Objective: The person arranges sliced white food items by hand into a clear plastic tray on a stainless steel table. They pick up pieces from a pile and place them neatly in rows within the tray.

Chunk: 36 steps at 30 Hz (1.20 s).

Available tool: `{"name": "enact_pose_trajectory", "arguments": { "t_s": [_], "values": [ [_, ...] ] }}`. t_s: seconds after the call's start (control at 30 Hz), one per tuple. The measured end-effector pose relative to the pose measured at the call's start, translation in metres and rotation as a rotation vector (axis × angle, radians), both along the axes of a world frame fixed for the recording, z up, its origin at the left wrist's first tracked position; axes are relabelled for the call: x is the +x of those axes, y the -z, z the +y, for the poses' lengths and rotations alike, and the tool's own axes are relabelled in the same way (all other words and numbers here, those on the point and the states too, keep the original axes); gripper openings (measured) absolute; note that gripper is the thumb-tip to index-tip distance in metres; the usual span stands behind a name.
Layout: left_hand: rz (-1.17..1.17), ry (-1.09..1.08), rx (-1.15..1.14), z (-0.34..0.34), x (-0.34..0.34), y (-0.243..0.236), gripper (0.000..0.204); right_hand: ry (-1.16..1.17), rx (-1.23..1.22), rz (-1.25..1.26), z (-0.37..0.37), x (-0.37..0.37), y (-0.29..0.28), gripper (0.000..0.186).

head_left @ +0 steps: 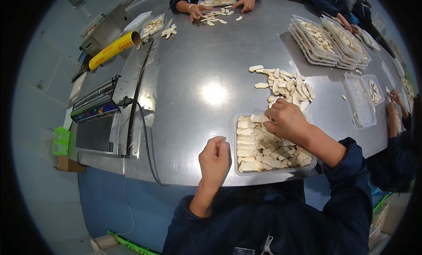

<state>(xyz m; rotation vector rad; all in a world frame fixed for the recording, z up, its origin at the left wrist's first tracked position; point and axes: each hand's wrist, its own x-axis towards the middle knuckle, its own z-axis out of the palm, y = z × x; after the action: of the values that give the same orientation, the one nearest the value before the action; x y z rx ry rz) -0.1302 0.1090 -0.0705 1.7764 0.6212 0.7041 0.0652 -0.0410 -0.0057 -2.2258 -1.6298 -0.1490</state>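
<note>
A clear plastic tray (235, 160) stands near the table's front edge, filled with pale slices that look like sliced mushroom. Slices on its left side lie in a neat column; the others overlap. My right hand (288, 121) is over the tray's far part, its fingers pinched on a mushroom slice (259, 118) by the far left corner. Left of the tray, my left hand (213, 160) rests by the table edge with curled fingers and nothing visible in them. A loose pile of mushroom slices (290, 86) lies on the metal just beyond the tray.
Stacked full trays (314, 39) stand at the far right, near an empty tray (361, 101). At left are a sealing machine (96, 119) with a black cable (147, 145) and a yellow tube (114, 50). Co-workers' hands (198, 12) handle slices across the table and at right.
</note>
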Motion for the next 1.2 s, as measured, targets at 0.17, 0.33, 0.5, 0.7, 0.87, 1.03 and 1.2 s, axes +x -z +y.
{"name": "enact_pose_trajectory", "arguments": {
  "t_s": [0.17, 0.33, 0.5, 0.7, 0.87, 1.03, 1.2],
  "values": [
    [0.016, -0.011, 0.049, 0.0, -0.002, 0.001, 0.015, 0.137, 0.012, 0.188, -0.005, 0.001, -0.013, 0.016],
    [0.02, -0.009, 0.075, -0.001, 0.002, 0.001, 0.015, 0.267, 0.02, 0.094, 0.002, 0.046, -0.015, 0.014],
    [0.027, -0.009, 0.069, 0.001, 0.0, -0.002, 0.016, 0.291, 0.037, 0.073, 0.041, 0.085, 0.013, 0.016],
    [0.064, 0.02, 0.047, 0.001, 0.0, -0.002, 0.014, 0.215, -0.02, 0.07, 0.057, 0.091, 0.012, 0.019],
    [0.08, -0.018, 0.06, -0.001, -0.001, -0.005, 0.014, 0.335, -0.085, 0.146, 0.069, 0.106, -0.002, 0.022],
    [0.086, -0.006, 0.11, -0.003, 0.002, -0.008, 0.013, 0.411, 0.022, -0.048, 0.085, 0.141, 0.034, 0.02],
    [0.055, -0.002, 0.09, -0.002, 0.001, -0.009, 0.013, 0.369, -0.24, 0.15, 0.099, 0.153, 0.02, 0.011]
  ]
}}
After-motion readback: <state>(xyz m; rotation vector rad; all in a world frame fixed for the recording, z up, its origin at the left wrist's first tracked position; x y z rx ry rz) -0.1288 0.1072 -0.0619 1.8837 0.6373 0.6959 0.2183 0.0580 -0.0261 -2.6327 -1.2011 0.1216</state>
